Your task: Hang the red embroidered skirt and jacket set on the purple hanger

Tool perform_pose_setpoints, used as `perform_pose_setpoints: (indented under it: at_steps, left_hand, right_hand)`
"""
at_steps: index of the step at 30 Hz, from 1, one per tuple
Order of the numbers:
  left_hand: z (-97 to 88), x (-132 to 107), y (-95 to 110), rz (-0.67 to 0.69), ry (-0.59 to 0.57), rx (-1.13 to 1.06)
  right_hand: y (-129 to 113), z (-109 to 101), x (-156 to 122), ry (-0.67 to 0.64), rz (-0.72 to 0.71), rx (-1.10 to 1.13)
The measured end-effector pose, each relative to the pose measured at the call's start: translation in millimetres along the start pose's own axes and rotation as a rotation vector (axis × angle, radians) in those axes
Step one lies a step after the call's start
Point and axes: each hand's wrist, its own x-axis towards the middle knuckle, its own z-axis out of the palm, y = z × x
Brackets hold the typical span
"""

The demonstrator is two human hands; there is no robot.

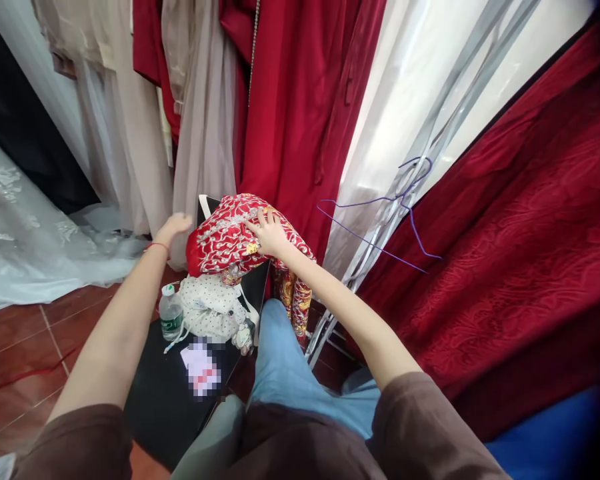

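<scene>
A red garment [220, 233] with silver and gold embroidery lies folded over the far end of a black bench [163, 393]. Its gold-patterned part [300, 307] hangs down the right side. My right hand [270, 233] rests on top of the garment with its fingers spread. Just off the garment's left edge is my left hand [176, 227], its fingers curled closed; whether anything is in them cannot be made out. Nearer to me on the bench are a white dotted cloth bag [210, 307], a clear water bottle [171, 313] with a green label and a blurred-out card [203, 367].
Red, beige and white gowns [300, 100] hang along the back. At the right, a purple wire hanger [380, 200] hangs by a white metal rack [353, 287], beside a dark red lace dress [520, 220]. A white gown's hem [55, 267] spreads over the tiled floor [20, 340].
</scene>
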Motion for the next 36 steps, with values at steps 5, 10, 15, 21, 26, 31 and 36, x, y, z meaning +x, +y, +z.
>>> perform_pose_setpoints:
  at_steps: [5,10,15,21,26,31,36]
  left_hand:
    - [69.6,4.9,96.3,0.418,0.098,-0.077]
    - [126.7,-31.7,125.8,0.522,-0.114,-0.069]
    - [129.5,-32.4,120.3,0.503,-0.118,-0.019]
    - [123.7,-34.9,127.8,0.454,-0.133,0.042]
    - [125.2,-37.3,130.6,0.429,-0.137,0.073]
    - [125.7,-37.2,132.5,0.391,-0.153,0.050]
    - [112.4,-16.0,133.9,0.408,-0.292,-0.050]
  right_hand:
    - [8.2,1.7,-13.2,-0.027,-0.118,-0.005]
    - [10.5,15.5,-36.2,-0.010,-0.170,0.042]
    - [22.1,23.9,-51.2,0.035,-0.238,0.134]
    - [48.0,9.8,-72.9,0.038,-0.218,0.219]
    - [65.9,-7.4,-113.0,-0.034,-0.130,0.142]
    - [70.0,-11.2,-129.2,-0.042,-0.091,0.056]
    - [51.0,-16.1,-102.0,0.060,-0.022,-0.014]
